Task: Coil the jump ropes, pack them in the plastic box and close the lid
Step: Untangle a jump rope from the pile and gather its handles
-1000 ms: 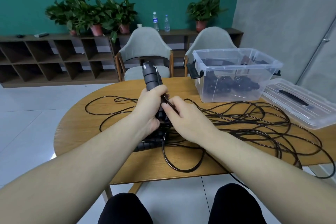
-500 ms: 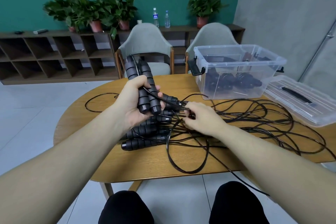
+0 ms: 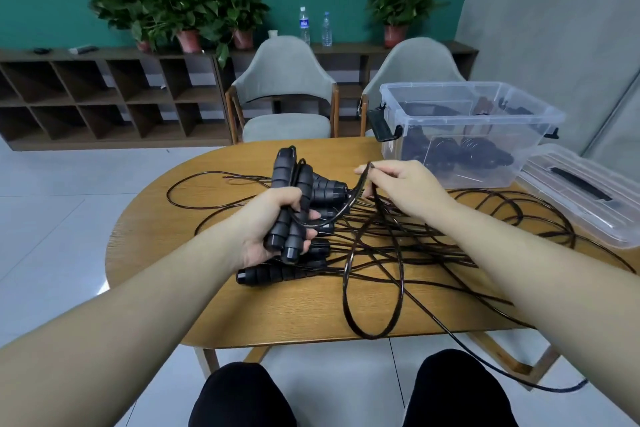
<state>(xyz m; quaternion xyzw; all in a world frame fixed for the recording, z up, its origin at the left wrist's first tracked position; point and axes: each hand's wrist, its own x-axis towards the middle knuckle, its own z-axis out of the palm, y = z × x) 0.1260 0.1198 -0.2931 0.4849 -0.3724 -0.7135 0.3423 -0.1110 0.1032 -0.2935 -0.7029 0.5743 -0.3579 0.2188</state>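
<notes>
My left hand point(image 3: 268, 222) grips two black jump rope handles point(image 3: 289, 198) side by side, held upright above the table. My right hand point(image 3: 403, 185) pinches the black cord point(image 3: 360, 184) of that rope, lifted in a loop that hangs down to the table's near edge. More black handles point(image 3: 273, 274) lie on the wooden table point(image 3: 214, 288) under my left hand. A tangle of loose cords point(image 3: 485, 218) spreads to the right. The clear plastic box point(image 3: 464, 128) stands open at the back right with coiled ropes inside. Its lid point(image 3: 581, 191) lies beside it on the right.
Two grey chairs point(image 3: 287, 94) stand behind the table. A low wooden shelf point(image 3: 104, 97) with potted plants and two bottles runs along the green wall. One cord hangs off the near right table edge toward the floor. My knees point(image 3: 242, 395) are below the table edge.
My right hand has risen and moved right, lifting the cord into a loop. My left hand has shifted lower with the two handles.
</notes>
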